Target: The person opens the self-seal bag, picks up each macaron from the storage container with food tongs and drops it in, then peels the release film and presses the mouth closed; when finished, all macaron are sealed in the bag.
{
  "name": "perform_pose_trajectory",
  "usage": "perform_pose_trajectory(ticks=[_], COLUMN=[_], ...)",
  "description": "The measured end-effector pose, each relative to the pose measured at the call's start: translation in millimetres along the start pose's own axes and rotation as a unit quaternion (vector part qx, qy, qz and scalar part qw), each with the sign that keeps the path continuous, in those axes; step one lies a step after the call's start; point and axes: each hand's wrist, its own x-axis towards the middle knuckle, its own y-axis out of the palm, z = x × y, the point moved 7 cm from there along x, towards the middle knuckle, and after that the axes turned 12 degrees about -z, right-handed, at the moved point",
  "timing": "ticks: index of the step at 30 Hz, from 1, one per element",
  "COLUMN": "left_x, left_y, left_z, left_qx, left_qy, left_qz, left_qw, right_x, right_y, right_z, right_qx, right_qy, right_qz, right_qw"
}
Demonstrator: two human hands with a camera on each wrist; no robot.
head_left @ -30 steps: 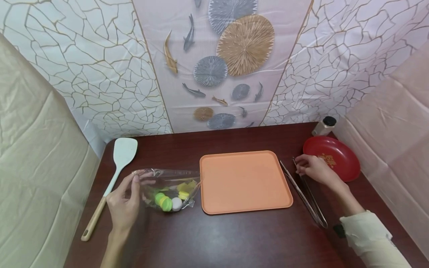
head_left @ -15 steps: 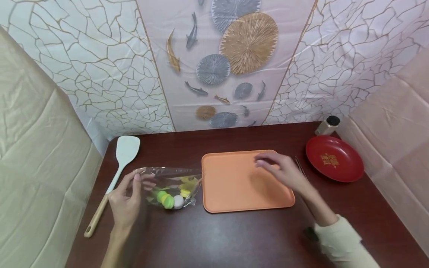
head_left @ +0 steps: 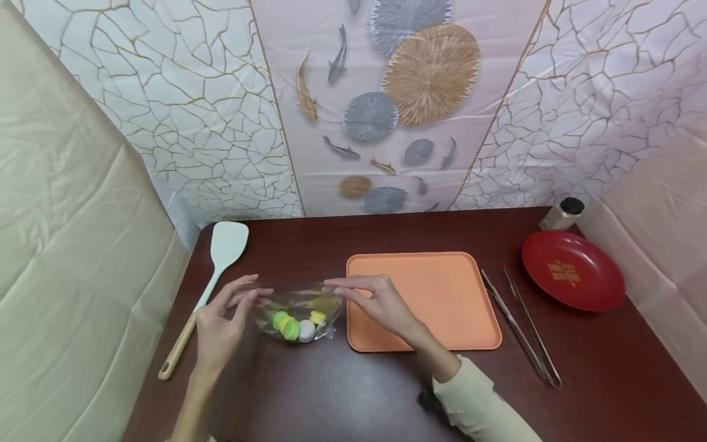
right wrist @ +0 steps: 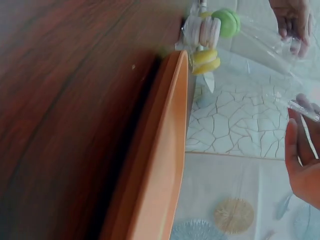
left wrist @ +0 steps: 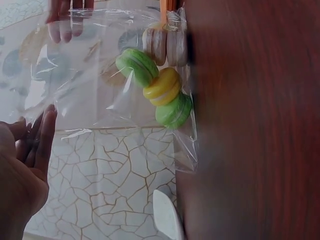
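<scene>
A clear plastic bag [head_left: 301,301] stands on the dark table, left of the orange tray. Inside its lower part lie several macarons [head_left: 289,327], green, yellow and pale greyish-pink, piled together in the left wrist view [left wrist: 163,86]. My left hand [head_left: 223,319] holds the upper left of the bag between thumb and fingers. At the bag's upper right, my right hand [head_left: 381,307] pinches the rim, its forearm crossing over the tray. In the right wrist view, the film stretches up between both hands. The exact contact of the fingertips is hard to make out through the shiny film.
An orange tray [head_left: 431,307] lies right of the bag. Metal tongs [head_left: 521,331] rest beside it, then a red plate [head_left: 574,270] and a black-capped jar [head_left: 562,213]. At the left lies a pale spatula [head_left: 212,282] with a wooden handle.
My right hand has moved left from beside the tongs, across the tray, to the bag's upper right. The left hand has stayed at the bag. The head view has shifted slightly.
</scene>
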Motion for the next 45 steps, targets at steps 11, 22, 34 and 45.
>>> perform_pose_trajectory(ticks=[11, 22, 34, 45], left_x=[9.6, 8.4, 8.4, 9.4], left_y=[-4.0, -8.6, -15.8, -13.7], left_z=[4.9, 14.6, 18.9, 14.7], left_qx=[-0.045, -0.092, -0.134, -0.200], left_qy=[-0.035, -0.066, -0.057, -0.011], left_qz=[0.021, 0.034, 0.096, 0.134], left_qw=[0.9982, 0.9930, 0.9846, 0.9705], right_x=[11.1, 14.0, 16.5, 17.4], right_y=[0, 7, 7, 9], right_z=[2, 5, -6, -22], right_qx=[-0.011, -0.016, 0.038, 0.077], right_qy=[-0.130, -0.204, -0.197, -0.027], right_qz=[0.003, -0.003, 0.038, 0.053], right_qw=[0.9915, 0.9788, 0.9790, 0.9953])
